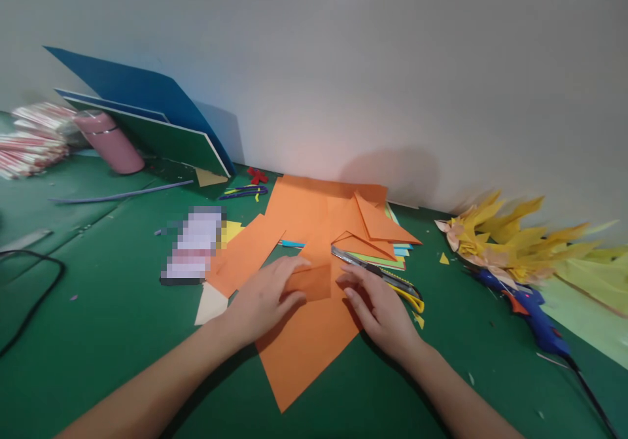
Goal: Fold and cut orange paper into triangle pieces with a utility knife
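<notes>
My left hand [267, 298] pinches a small darker orange paper rectangle [314, 282] by its left side, thumb below and fingers above. Just right of that piece, my right hand [375, 300] is open, its fingers curved and apart with nothing between them. Beneath both hands lies a large orange paper sheet [299, 354], one corner pointing toward me. A utility knife [358, 262] with its blade out rests behind my right fingers, partly hidden by them. Yellow-handled scissors [409, 295] lie beside the knife. Folded orange paper [385, 222] sits farther back on more sheets.
On the green table [122, 334] a phone [195, 246] lies left of the papers. A pink bottle [110, 143] stands by leaning boards [142, 135]. To the right are a blue glue gun [540, 318] and yellow paper leaves [505, 243]. A black cable [56, 295] curls at left.
</notes>
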### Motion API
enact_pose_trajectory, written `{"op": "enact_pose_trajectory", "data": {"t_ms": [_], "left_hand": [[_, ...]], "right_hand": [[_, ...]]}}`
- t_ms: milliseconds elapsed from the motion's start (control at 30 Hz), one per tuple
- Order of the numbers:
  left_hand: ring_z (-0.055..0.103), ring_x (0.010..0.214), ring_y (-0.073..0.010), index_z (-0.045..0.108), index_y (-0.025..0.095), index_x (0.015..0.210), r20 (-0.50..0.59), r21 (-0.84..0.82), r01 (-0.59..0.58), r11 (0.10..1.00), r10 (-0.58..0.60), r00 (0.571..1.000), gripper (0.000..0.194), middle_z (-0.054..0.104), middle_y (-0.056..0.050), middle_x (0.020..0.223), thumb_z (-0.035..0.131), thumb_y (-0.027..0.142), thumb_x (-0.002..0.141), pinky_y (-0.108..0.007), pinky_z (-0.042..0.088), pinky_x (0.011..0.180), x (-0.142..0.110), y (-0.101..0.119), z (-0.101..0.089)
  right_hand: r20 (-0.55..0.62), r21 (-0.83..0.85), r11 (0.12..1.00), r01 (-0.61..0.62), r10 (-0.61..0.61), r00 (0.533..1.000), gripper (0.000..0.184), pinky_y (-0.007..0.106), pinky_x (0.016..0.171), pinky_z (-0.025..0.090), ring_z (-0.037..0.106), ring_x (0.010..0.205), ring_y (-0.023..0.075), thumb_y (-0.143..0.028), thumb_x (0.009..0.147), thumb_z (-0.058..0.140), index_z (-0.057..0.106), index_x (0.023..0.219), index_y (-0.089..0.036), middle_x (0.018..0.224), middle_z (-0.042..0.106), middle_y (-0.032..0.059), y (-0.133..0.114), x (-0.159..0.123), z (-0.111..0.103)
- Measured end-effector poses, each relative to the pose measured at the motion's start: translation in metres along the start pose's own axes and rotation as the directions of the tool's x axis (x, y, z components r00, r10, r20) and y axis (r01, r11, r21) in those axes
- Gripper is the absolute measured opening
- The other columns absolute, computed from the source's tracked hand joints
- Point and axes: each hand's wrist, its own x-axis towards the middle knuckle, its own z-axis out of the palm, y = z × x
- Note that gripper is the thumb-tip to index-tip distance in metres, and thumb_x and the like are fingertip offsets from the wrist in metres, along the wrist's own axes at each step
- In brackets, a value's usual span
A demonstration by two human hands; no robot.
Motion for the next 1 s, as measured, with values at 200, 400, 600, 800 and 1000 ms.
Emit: {"op": "enact_pose_trajectory", "data": {"t_ms": [200, 400, 600, 800, 1000], "left_hand": [[0.060, 0.110, -0.0243, 0.053, 0.025, 0.113, -0.007, -0.180, 0.037, 0.983, -0.039, 0.999, 0.031, 0.063, -0.005, 0.120, 0.061, 0.025, 0.083, -0.041, 0.049, 0.094, -0.003, 0.003, 0.000], [0.062, 0.106, -0.0258, 0.052, 0.027, 0.117, 0.055, -0.192, 0.081, 0.978, -0.071, 0.996, 0.037, 0.062, -0.006, 0.122, 0.064, 0.031, 0.082, -0.042, 0.050, 0.089, -0.005, 0.004, 0.003], [0.062, 0.101, -0.0231, 0.049, 0.025, 0.118, -0.023, -0.215, 0.066, 0.974, -0.072, 0.997, 0.038, 0.063, -0.006, 0.119, 0.061, 0.031, 0.083, -0.039, 0.051, 0.087, -0.003, 0.005, 0.001], [0.062, 0.102, -0.0216, 0.049, 0.022, 0.113, -0.260, -0.159, 0.029, 0.987, -0.070, 0.963, 0.026, 0.064, -0.007, 0.111, 0.046, 0.028, 0.088, -0.038, 0.051, 0.087, 0.002, -0.007, -0.002], [0.061, 0.103, -0.0241, 0.049, 0.022, 0.103, -0.489, 0.008, 0.168, 0.986, -0.143, 0.861, 0.018, 0.063, -0.008, 0.107, 0.038, 0.029, 0.090, -0.041, 0.050, 0.088, 0.006, -0.025, -0.013]], "right_hand": [[0.054, 0.360, 0.929, -0.088, 0.073, 0.996, 0.013, 0.030, 0.073, 0.054, 0.063, 0.083, 0.0170, -0.028, 0.090, 0.050, 0.048, 0.102, -0.024, 0.094, 0.062, 0.0045, -0.006, -0.001, 0.003], [0.083, 0.714, 0.656, -0.245, 0.268, 0.960, 0.025, 0.020, 0.052, 0.046, 0.051, 0.057, 0.0090, -0.039, 0.084, 0.062, 0.041, 0.087, -0.025, 0.074, 0.050, -0.0045, -0.013, 0.004, 0.005], [0.021, 0.748, 0.609, -0.264, 0.375, 0.927, 0.036, 0.019, 0.046, 0.043, 0.047, 0.049, 0.0080, -0.043, 0.072, 0.073, 0.044, 0.079, -0.023, 0.060, 0.047, -0.0074, -0.013, 0.010, 0.002], [-0.151, 0.672, 0.684, -0.284, 0.502, 0.851, 0.028, 0.019, 0.034, 0.034, 0.040, 0.037, 0.0058, -0.044, 0.072, 0.072, 0.056, 0.074, -0.021, 0.058, 0.052, -0.0052, -0.005, 0.010, -0.003], [-0.287, 0.612, 0.726, -0.315, 0.574, 0.767, 0.029, 0.025, 0.043, 0.047, 0.052, 0.046, 0.0108, -0.044, 0.077, 0.066, 0.069, 0.091, -0.018, 0.057, 0.060, -0.0011, 0.006, 0.009, -0.007]]}}
